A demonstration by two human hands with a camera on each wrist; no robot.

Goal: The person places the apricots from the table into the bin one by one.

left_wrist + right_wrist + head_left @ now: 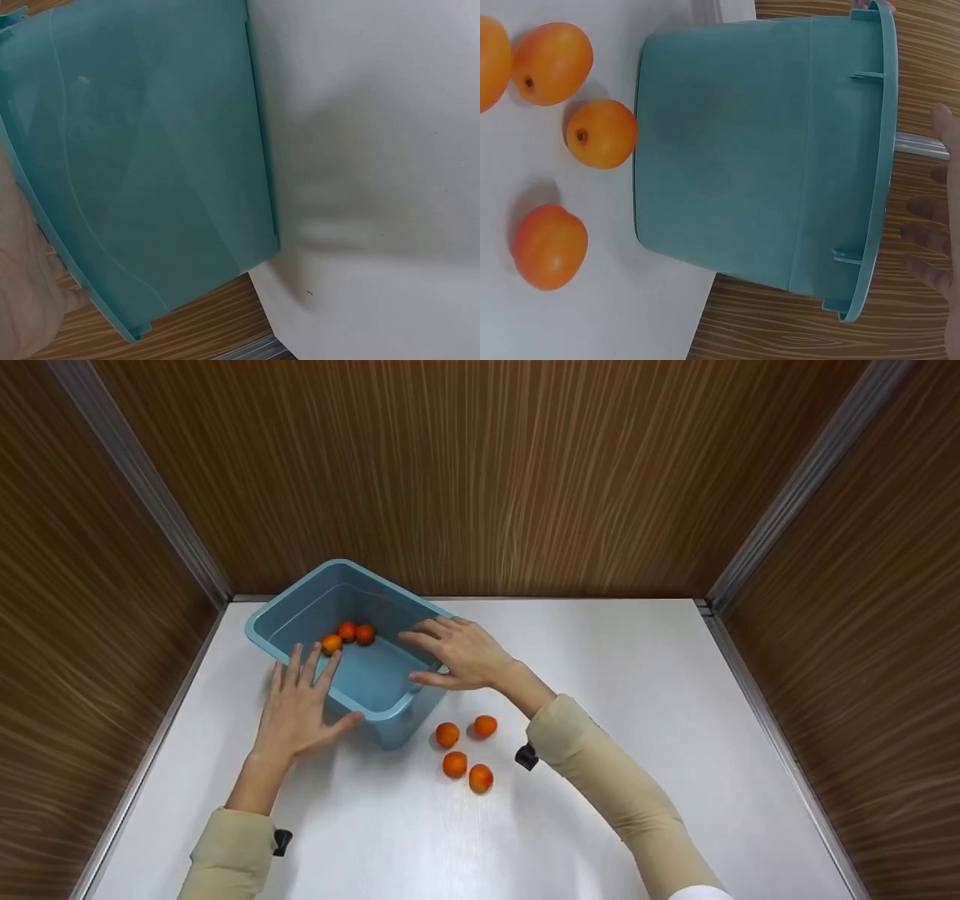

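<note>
Fingers (300,664) of the left hand (296,712) lie straight and spread against the near long rim of the blue tub (300,611), thumb out toward its near corner, holding nothing. Those of the right hand (461,652) reach loosely over the opposite rim, its thumb along the outer wall; whether they actually clasp the rim I cannot tell. One tub, seven orange fruits: three inside (346,631) (bunched near the left hand's fingertips) and four on the white table (637,675), a loose cluster (465,754) just beside the tub's near corner, under the right forearm. Wooden walls close the table on three sides. The tub's far corner sits close to the back wall; the table's right half and near edge lie open.
</note>
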